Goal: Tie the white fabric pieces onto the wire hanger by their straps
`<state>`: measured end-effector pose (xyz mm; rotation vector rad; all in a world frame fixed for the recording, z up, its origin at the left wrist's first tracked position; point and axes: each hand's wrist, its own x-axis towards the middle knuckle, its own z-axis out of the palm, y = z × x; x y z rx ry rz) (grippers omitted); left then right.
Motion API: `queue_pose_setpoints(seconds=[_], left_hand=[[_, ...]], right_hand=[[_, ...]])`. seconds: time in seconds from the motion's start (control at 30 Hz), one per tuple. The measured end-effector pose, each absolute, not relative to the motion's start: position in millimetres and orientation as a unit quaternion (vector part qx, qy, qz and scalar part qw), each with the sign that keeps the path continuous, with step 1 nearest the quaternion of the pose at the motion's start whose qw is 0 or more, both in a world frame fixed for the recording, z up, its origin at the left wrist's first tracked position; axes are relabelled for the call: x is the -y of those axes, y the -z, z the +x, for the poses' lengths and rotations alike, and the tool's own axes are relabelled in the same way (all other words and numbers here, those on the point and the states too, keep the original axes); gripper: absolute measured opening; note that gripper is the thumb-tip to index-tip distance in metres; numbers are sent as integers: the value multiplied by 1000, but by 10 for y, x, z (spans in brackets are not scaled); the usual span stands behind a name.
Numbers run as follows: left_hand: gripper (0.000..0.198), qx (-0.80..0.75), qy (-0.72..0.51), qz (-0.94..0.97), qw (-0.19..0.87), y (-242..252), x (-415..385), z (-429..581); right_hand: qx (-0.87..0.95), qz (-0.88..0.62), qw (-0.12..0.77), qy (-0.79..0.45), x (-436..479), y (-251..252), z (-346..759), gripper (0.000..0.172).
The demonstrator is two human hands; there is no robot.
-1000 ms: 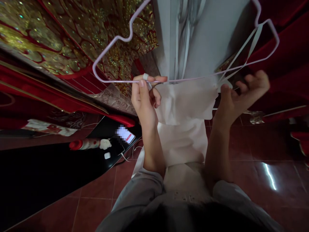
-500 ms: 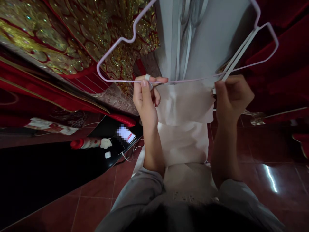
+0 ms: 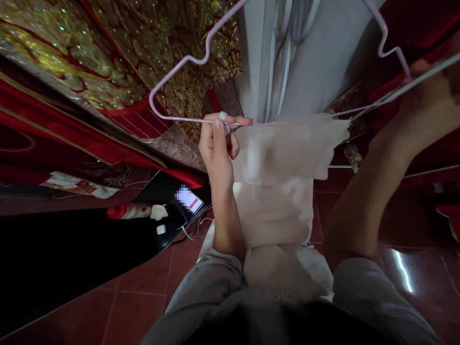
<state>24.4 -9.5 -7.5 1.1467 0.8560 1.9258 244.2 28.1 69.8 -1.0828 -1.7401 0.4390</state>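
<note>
A pale lilac clothes hanger (image 3: 179,63) spans the upper middle. My left hand (image 3: 220,143) is closed on its lower bar, thumb in front, with a white band round one finger. Cream cloth (image 3: 283,148) hangs below the bar, beside that hand. From the cloth's right corner a white strap (image 3: 398,94) stretches tautly up to the right. My right hand (image 3: 431,100), blurred at the right edge, is closed on this strap near the hanger's right end. Its fingertips are hard to make out.
Red garments with gold sequins (image 3: 172,38) hang at left, and dark red cloth hangs at right. A black tabletop (image 3: 72,258) at lower left bears a lit phone (image 3: 190,199), a red-capped bottle (image 3: 127,212) and a small white case (image 3: 161,229). Red tiles cover the floor.
My right hand has moved up and right, pulling the white strap outward past the hanger's end. The cloth's right corner has shifted right with it. My left hand has stayed nearly still.
</note>
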Motion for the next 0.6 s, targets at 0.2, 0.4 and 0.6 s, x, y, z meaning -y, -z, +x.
queue_pose_setpoints(seconds=[0.2,0.4,0.6], left_hand=[[27,-318,-756,434,374,69,88,303],[21,-338,-755,401,393,87,119,333],[30,-382,-808,393,219,277,-4,-28]], right_hand=[[699,-455,532,-147,22,-199,2439,34],[681,-436,578,-108,5,217,2383,31],[676,-436,585,-105,-40,271,2317,38]])
